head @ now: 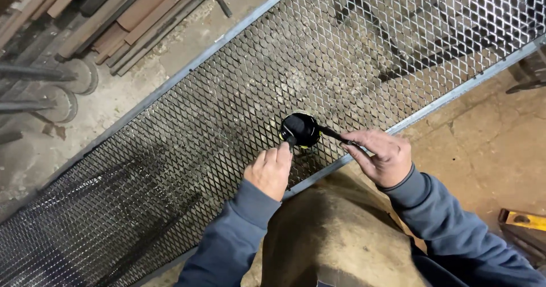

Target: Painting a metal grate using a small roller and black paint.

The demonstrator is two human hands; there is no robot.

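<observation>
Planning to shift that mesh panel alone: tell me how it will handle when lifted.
The mesh panel looks long and thin-framed, so it would probably sag or twist. Open expanded metal suggests modest weight for its size. Its cut edges may snag skin or sleeves.

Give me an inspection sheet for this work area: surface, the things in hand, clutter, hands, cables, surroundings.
Surface: expanded metal mesh panel in a grey metal frame, lying diagonally above a dusty concrete floor.
Job's things: round black tool with yellow trim resting on the mesh; a thin dark strip runs from it to the right.
Clutter: yellow object on the floor at the right edge.
Hands: left hand touches the tool from below; right hand pinches the end of the strip.
Cables: nothing seen.
Surroundings: stacked metal bars and round discs at upper left.
</observation>
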